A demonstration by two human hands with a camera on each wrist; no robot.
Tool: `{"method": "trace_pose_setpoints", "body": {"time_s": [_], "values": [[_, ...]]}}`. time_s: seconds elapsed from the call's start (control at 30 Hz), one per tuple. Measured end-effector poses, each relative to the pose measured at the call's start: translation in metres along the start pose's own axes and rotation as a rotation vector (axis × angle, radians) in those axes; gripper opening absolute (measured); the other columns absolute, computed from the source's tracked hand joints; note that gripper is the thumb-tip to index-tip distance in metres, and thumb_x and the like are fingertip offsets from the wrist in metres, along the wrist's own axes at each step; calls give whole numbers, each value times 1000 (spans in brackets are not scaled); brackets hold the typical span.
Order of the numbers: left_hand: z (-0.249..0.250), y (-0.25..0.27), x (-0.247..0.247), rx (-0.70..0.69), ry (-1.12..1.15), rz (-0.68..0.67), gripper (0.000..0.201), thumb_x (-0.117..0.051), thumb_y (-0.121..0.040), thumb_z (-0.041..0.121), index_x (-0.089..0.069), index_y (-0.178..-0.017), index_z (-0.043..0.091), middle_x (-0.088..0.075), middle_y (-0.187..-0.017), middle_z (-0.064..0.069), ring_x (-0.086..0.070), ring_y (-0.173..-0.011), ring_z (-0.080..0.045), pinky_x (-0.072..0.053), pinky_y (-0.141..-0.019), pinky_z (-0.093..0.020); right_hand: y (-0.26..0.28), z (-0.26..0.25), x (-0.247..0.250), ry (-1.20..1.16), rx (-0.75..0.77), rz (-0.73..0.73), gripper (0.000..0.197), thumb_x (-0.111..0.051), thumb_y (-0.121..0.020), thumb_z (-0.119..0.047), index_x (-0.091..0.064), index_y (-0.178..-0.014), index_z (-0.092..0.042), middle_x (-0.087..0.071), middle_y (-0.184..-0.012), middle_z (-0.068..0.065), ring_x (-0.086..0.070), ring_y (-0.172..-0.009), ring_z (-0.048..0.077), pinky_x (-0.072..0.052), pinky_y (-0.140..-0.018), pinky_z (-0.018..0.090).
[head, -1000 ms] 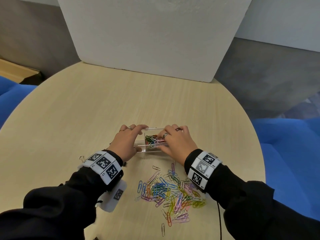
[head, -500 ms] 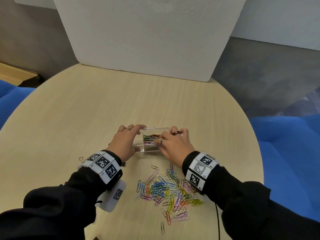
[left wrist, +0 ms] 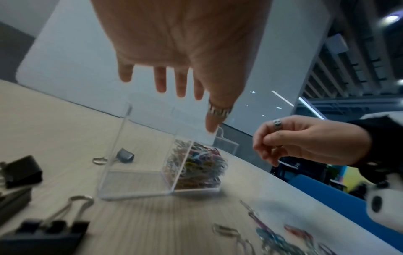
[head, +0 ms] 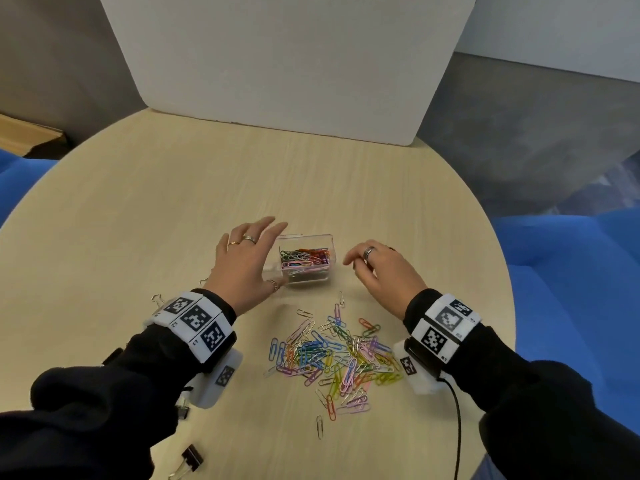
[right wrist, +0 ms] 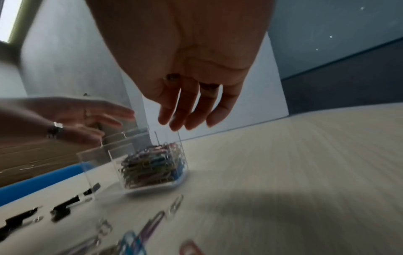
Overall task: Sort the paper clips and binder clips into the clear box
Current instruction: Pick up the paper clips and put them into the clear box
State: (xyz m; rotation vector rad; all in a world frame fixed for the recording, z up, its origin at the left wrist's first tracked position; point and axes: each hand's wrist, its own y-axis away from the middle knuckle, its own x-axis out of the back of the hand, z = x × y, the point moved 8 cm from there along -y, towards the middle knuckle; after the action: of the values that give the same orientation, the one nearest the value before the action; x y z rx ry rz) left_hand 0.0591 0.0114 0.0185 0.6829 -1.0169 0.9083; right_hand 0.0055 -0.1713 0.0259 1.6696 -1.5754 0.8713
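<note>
The clear box [head: 313, 236] stands mid-table with two compartments. Its right compartment holds coloured paper clips [head: 304, 259]; in the left wrist view the left compartment [left wrist: 139, 181] looks empty. My left hand [head: 249, 261] hovers open over the box's left end, fingers spread, thumb near the front corner. My right hand [head: 377, 268] hangs to the right of the box, apart from it, its fingers loosely curled and holding nothing. A pile of loose paper clips [head: 339, 355] lies in front of the box. Black binder clips [head: 192, 457] lie at the front left, and more binder clips [left wrist: 21, 170] show in the left wrist view.
A small silver binder clip [head: 157, 299] lies left of my left wrist. A white foam board [head: 277, 64] stands at the back edge of the round wooden table [head: 173, 202]. Blue seats [head: 571, 289] flank the table. A black cable [head: 457, 427] trails from my right wrist.
Both hands have come off the box. The right hand has pulled away to the right and the left hand has opened and lifted above the left end.
</note>
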Motion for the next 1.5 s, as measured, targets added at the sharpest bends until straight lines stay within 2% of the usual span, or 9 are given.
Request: {"method": "trace_pose_setpoints", "body": {"time_s": [0.1, 0.2, 0.33, 0.53, 0.67, 0.83, 1.2, 1.33, 1.5], "values": [[26, 20, 15, -181, 55, 210, 46, -63, -80, 26, -50, -124, 22, -51, -126, -1, -44, -113, -23, -39, -92, -43, 14, 20, -23, -2, -107, -188, 26, -38, -95, -15, -60, -109, -18, -58, -110, 0, -50, -100, 13, -40, -93, 30], [42, 41, -8, -244, 162, 33, 28, -55, -87, 24, -56, -115, 23, -53, -116, 4, -48, -96, -10, -43, -82, -23, 27, 28, -53, 114, -128, -358, 38, -35, -96, -13, -44, -133, -12, -43, -137, 5, -35, -126, 20, -29, -106, 31], [30, 57, -67, -114, 82, -274, 49, -53, -88, 33, -39, -134, 23, -38, -137, 3, -34, -124, -15, -31, -106, -28, 42, 22, -78, 328, 37, -450, 47, -35, -95, -14, -29, -142, -11, -29, -149, 3, -26, -133, 26, -27, -111, 37], [43, 72, -103, -93, 29, -358, 58, -42, -94, 36, -19, -145, 19, -11, -156, 1, -4, -144, -18, -5, -117, -28, 69, 18, -83, 421, 202, -526, 45, -37, -96, -18, -33, -141, -17, -31, -149, -2, -26, -135, 24, -29, -109, 37], [55, 82, -102, -162, 157, -347, 45, -42, -94, 33, -36, -138, 24, -36, -143, 5, -28, -135, -13, -26, -111, -25, 81, 27, -58, 186, 126, -398, 36, -40, -96, -20, -49, -130, -22, -50, -134, -1, -40, -122, 19, -34, -103, 31], [52, 83, -102, -107, 50, -340, 70, -56, -78, 56, -34, -138, 28, -36, -138, 6, -33, -125, -17, -31, -104, -32, 98, 62, -53, 216, -152, -406, 52, -45, -89, -51, -41, -134, -27, -40, -128, -1, -35, -118, 19, -38, -100, 36], [87, 72, -111, -150, 51, -312, 46, -41, -94, 23, -31, -139, 27, -31, -144, 6, -29, -126, -19, -29, -101, -33, 117, 52, -71, 30, -213, -409, 82, -75, -66, -43, -34, -136, -28, -30, -127, -5, -29, -119, 12, -37, -102, 29], [92, 69, -117, -228, 13, -383, 44, -36, -94, 14, -36, -136, 28, -36, -141, 8, -32, -124, -18, -31, -101, -33, 118, 48, -75, 20, -211, -381, 67, -75, -71, -34, -43, -129, -27, -37, -125, -6, -33, -117, 12, -38, -100, 28], [75, 53, -73, -204, 126, -221, 39, -45, -92, 20, -45, -130, 27, -46, -133, 6, -38, -122, -16, -33, -105, -33, 108, 47, -70, -63, -232, -285, 35, -66, -82, -23, -58, -116, -21, -52, -115, -3, -43, -108, 11, -34, -97, 20]]}}
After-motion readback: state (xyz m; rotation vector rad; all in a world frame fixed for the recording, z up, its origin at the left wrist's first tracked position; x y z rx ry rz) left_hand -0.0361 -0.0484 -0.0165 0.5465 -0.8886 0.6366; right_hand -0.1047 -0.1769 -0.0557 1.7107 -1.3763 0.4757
